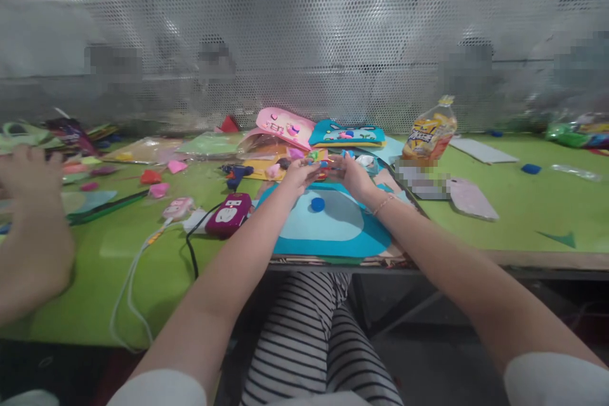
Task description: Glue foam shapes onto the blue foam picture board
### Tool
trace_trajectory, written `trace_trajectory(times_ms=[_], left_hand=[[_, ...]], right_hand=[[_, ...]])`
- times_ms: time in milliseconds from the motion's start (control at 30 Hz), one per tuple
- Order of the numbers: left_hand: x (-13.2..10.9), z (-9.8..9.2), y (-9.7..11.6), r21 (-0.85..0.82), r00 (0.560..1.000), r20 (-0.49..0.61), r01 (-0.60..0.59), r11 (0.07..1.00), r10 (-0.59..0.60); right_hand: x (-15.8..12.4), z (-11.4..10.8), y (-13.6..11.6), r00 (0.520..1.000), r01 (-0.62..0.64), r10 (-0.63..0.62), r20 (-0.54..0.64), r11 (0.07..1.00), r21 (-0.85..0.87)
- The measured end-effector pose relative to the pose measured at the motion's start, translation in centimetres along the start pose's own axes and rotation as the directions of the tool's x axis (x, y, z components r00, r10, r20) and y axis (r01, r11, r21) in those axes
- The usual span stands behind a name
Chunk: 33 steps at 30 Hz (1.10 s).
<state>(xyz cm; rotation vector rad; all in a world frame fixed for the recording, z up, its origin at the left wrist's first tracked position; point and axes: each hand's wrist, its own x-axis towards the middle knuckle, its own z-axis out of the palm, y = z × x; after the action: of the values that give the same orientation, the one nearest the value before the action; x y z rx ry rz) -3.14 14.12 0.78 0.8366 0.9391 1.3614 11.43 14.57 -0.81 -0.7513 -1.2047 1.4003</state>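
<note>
My left hand and my right hand come together above a blue felt-like sheet with a light blue rounded shape on it. The fingers of both hands are curled in, pinched near each other. Small blue bits show at the fingertips, too small and blurred to name. A round dark blue piece lies on the light blue shape, just below the hands. Behind the hands are a pink decorated pouch and a teal decorated pouch.
A purple device with a cable and a small pink-white gadget lie at left. A co-worker's arm reaches in at far left. On the right are a yellow snack bag and a pale phone. A perforated metal panel stands behind.
</note>
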Motion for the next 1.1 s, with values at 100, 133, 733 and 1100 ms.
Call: trace_trajectory(times_ms=[100,133,733,1100], left_hand=[[0.0,0.0,-0.1,0.007,1.0,-0.017,-0.006,1.0,0.006],[0.0,0.0,-0.2,0.008,1.0,-0.015,-0.005,1.0,0.005],[0.2,-0.1,-0.5,0.035,0.997,0.024,-0.08,0.996,0.08],[0.0,0.0,0.0,-0.09,0.998,0.059,0.04,0.995,-0.035]], right_hand=[[0.1,0.0,0.0,1.0,0.006,-0.006,-0.01,1.0,-0.005],[0.2,0.0,0.1,1.0,0.011,-0.011,-0.013,1.0,-0.005],[0.1,0.1,-0.1,0.998,0.056,-0.056,0.017,0.997,-0.054],[-0.8,-0.5,-0.1,0.946,0.293,-0.249,0.208,0.931,-0.219]])
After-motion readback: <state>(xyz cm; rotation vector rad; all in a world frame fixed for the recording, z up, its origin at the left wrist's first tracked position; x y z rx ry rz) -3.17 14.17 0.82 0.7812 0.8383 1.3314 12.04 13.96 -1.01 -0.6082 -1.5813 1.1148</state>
